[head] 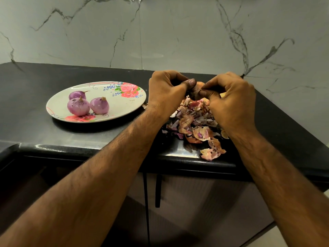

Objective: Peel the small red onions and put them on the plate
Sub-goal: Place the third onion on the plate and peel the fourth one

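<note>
Here both hands meet in one tight grip. The left hand [165, 90] and the right hand [231, 100] curl their fingers and thumbs round one small onion [199, 85], pinched between the thumb tips. Only a little orange bit of it peeks out, so I cannot tell which way its tip points. Right under the grip lies a heap of dry peels [194, 120] on the black tabletop [35, 97]. Off to the left of the grip sits the flowery plate [122, 106]. On it are three peeled onions [78, 106], close together. The two near ones stand with their tips up. The far one lies with its thin stalk pointing toward the grip.
</note>
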